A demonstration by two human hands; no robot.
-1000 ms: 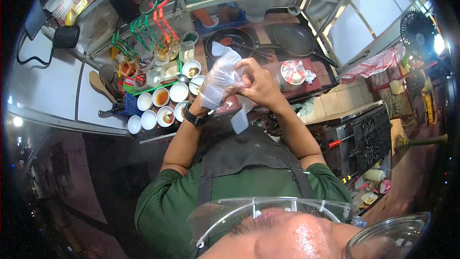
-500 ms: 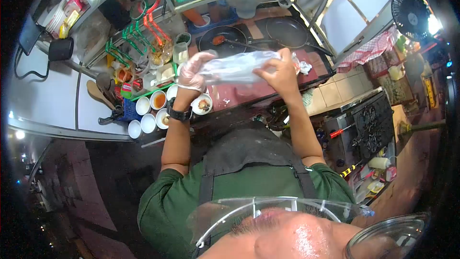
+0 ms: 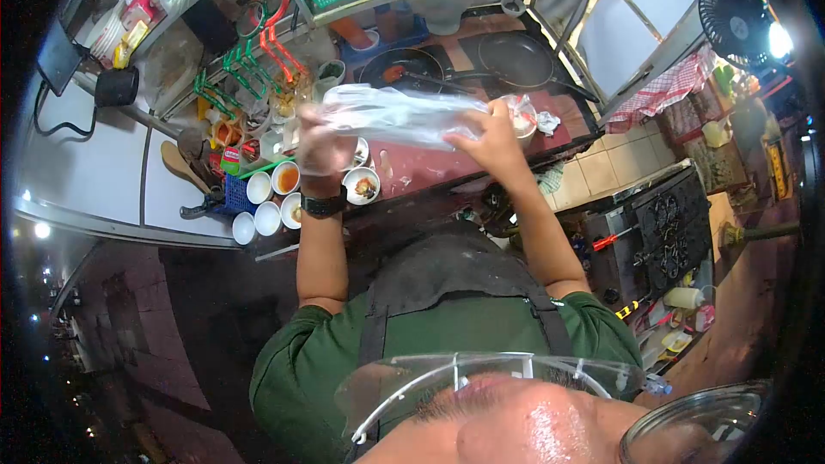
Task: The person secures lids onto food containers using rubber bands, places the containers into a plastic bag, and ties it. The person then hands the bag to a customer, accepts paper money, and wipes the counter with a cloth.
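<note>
Here, working from the left, we note the sauce bowl [image 3: 286, 192] among the white bowls [image 3: 244, 228] at the counter's edge; we keep the wrist and its watch [image 3: 322, 204] lifted so that neither dips into them. Our left hand [image 3: 325, 142] is at the left end of the plastic [image 3: 400, 112], but it is blurred, and we cannot tell how wide its fingers stand or how firmly they grip. For good control, we should hold that end evenly, without bunching it.

The plastic is in the air between our two hands, drawn out sideways in loose folds above the red board [image 3: 421, 170]. Below its left part stands the filled bowl [image 3: 362, 201]; we should keep the lower edge from sagging into it. On the far side is the left pan [image 3: 414, 57], with red food in it; thin plastic likely suffers from heat, so we judge it best kept toward our body.

Our right hand [image 3: 492, 136] holds the right end, thumb and fingers closed on it. We advise a light, steady pull, since a jerk could tear it. Farther right, we keep our knuckles off the tub [image 3: 525, 126] and the crumpled paper [image 3: 547, 123] beside it.
</note>
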